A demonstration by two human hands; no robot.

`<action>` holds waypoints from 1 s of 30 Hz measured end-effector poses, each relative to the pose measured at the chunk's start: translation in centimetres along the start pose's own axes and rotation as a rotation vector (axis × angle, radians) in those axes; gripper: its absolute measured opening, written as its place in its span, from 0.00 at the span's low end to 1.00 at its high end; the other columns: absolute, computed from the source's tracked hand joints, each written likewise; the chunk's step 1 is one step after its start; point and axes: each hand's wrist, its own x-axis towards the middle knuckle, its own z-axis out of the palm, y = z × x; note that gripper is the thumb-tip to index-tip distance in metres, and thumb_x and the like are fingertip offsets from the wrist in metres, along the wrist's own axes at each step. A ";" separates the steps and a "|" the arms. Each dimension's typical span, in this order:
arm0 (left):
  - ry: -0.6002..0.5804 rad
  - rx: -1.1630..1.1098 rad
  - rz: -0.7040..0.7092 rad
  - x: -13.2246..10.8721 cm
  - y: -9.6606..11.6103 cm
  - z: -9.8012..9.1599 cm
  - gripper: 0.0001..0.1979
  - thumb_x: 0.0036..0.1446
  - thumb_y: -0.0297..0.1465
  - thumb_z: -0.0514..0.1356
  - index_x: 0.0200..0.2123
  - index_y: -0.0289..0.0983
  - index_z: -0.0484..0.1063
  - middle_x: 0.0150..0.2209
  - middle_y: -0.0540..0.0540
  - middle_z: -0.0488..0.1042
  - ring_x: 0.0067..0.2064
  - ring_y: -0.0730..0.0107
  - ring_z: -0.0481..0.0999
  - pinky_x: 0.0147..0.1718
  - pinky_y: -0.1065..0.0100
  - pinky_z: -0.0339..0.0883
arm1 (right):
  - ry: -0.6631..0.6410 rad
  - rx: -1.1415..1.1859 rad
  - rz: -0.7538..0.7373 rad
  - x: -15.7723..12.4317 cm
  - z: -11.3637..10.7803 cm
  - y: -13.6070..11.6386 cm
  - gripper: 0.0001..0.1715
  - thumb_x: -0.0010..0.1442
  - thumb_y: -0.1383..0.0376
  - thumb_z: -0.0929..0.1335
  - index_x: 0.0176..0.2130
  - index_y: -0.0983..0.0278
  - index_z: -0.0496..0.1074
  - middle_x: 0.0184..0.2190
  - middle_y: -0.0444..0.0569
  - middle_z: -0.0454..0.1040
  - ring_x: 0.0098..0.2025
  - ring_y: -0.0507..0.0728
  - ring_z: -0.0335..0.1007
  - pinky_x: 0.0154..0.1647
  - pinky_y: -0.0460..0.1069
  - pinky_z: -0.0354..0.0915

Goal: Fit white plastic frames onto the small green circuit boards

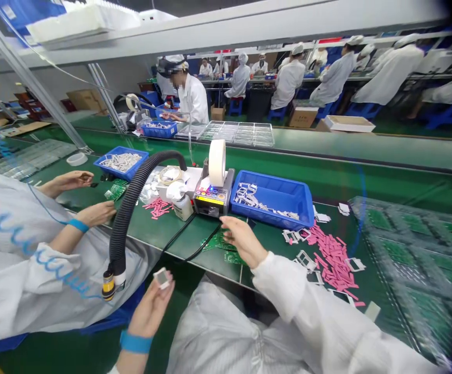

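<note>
My left hand (153, 298), with a blue band at its wrist, grips a small square part in a white frame with a grey face (162, 279), held in front of the bench edge. My right hand (242, 240) is at the front of a tape dispenser (212, 197) that carries a cream tape roll (218, 162). Its fingers are bent together; whatever is between them is too small to make out. Beneath that hand lie green circuit boards (231, 256), partly covered. Right of the dispenser sits a blue bin (273, 200) with white frames in it.
Pink strips (332, 257) and loose white frames (306, 261) lie at right, beside clear trays of green boards (397, 252). A black flexible hose (122, 218) arches at left. A white bottle (182, 206) stands by the dispenser. A co-worker's hands (93, 213) work at left.
</note>
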 end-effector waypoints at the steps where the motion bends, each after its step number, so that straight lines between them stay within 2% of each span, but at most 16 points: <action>1: 0.068 -0.124 0.030 0.4 0.4 -2.3 0.19 0.58 0.18 0.50 0.42 0.40 0.76 0.36 0.47 0.81 0.42 0.70 0.79 0.48 0.66 0.70 | 0.051 0.043 0.044 1.1 0.3 0.2 0.11 0.60 0.59 0.65 0.38 0.65 0.69 0.31 0.43 0.69 0.24 0.47 0.61 0.28 0.46 0.64; 4: 0.089 -0.360 0.035 0.3 1.6 -7.8 0.24 0.61 0.20 0.46 0.56 0.48 0.64 0.39 0.49 0.81 0.44 0.70 0.78 0.47 0.66 0.71 | 0.141 0.161 0.151 3.0 1.1 0.6 0.14 0.62 0.60 0.65 0.44 0.67 0.67 0.37 0.47 0.70 0.32 0.50 0.67 0.31 0.48 0.67; 6: 0.063 -0.439 0.027 -0.1 2.2 -9.8 0.26 0.62 0.23 0.46 0.61 0.50 0.54 0.43 0.48 0.80 0.47 0.68 0.77 0.48 0.65 0.71 | 0.175 0.227 0.191 3.6 1.7 0.8 0.16 0.62 0.60 0.65 0.47 0.67 0.67 0.42 0.49 0.70 0.37 0.53 0.69 0.36 0.51 0.69; 9: 0.093 -0.474 0.084 -0.2 2.5 -10.8 0.27 0.63 0.27 0.48 0.64 0.46 0.47 0.44 0.44 0.79 0.46 0.64 0.77 0.46 0.62 0.73 | 0.224 0.310 0.224 4.1 2.5 0.9 0.17 0.62 0.60 0.65 0.49 0.66 0.66 0.46 0.51 0.69 0.42 0.55 0.69 0.40 0.54 0.69; 13: 0.131 -0.491 0.149 0.8 2.7 -11.8 0.27 0.63 0.29 0.48 0.64 0.43 0.46 0.43 0.41 0.79 0.45 0.62 0.78 0.45 0.61 0.73 | 0.257 0.390 0.241 4.7 2.9 1.0 0.17 0.63 0.61 0.65 0.49 0.65 0.66 0.47 0.51 0.69 0.43 0.55 0.69 0.41 0.54 0.69; 16: 0.098 -0.543 0.166 1.3 2.6 -12.6 0.26 0.63 0.28 0.48 0.63 0.46 0.49 0.45 0.43 0.78 0.46 0.63 0.77 0.48 0.60 0.71 | 0.249 0.426 0.233 5.0 3.1 0.7 0.15 0.63 0.61 0.65 0.47 0.66 0.67 0.43 0.50 0.70 0.38 0.53 0.70 0.37 0.51 0.70; 18: 0.077 -0.575 0.173 1.4 2.2 -12.3 0.25 0.63 0.28 0.48 0.63 0.47 0.50 0.45 0.44 0.78 0.47 0.64 0.77 0.49 0.61 0.70 | 0.240 0.439 0.211 4.8 3.3 0.3 0.12 0.63 0.62 0.64 0.44 0.67 0.68 0.37 0.47 0.71 0.32 0.50 0.68 0.30 0.47 0.68; 20: 0.089 -0.575 0.148 1.4 1.4 -10.7 0.23 0.64 0.28 0.46 0.61 0.46 0.54 0.42 0.44 0.80 0.45 0.65 0.78 0.47 0.63 0.72 | 0.218 0.443 0.171 3.7 3.5 -0.1 0.08 0.62 0.63 0.65 0.37 0.67 0.68 0.30 0.42 0.68 0.25 0.46 0.63 0.24 0.43 0.63; 23: 0.137 -0.483 -0.005 0.8 -0.2 -5.6 0.20 0.65 0.27 0.43 0.54 0.40 0.68 0.36 0.42 0.81 0.40 0.65 0.80 0.42 0.64 0.75 | 0.130 0.430 0.100 -0.1 3.2 -0.6 0.08 0.55 0.63 0.70 0.28 0.65 0.69 0.24 0.40 0.64 0.23 0.46 0.57 0.23 0.43 0.58; 25: 0.114 -0.410 -0.138 0.0 -1.3 -0.7 0.20 0.64 0.23 0.43 0.45 0.37 0.74 0.36 0.43 0.81 0.40 0.67 0.80 0.43 0.63 0.74 | 0.044 0.364 0.024 -3.4 2.4 -0.7 0.11 0.48 0.62 0.73 0.25 0.64 0.70 0.26 0.41 0.66 0.28 0.48 0.61 0.29 0.45 0.60; 27: 0.057 -0.398 -0.195 -1.2 -2.2 4.3 0.16 0.61 0.21 0.48 0.39 0.33 0.76 0.37 0.40 0.81 0.41 0.65 0.80 0.46 0.61 0.72 | -0.024 0.181 -0.148 -6.8 1.2 -0.7 0.12 0.47 0.60 0.74 0.24 0.63 0.70 0.33 0.45 0.69 0.38 0.53 0.65 0.39 0.48 0.61; 30: -0.159 -0.352 -0.297 -3.1 -3.1 10.7 0.13 0.61 0.22 0.51 0.37 0.33 0.76 0.38 0.42 0.80 0.41 0.69 0.79 0.49 0.64 0.69 | -0.090 -0.167 -0.448 -10.5 -0.6 -0.8 0.11 0.51 0.59 0.71 0.23 0.62 0.71 0.47 0.50 0.68 0.53 0.61 0.60 0.50 0.54 0.58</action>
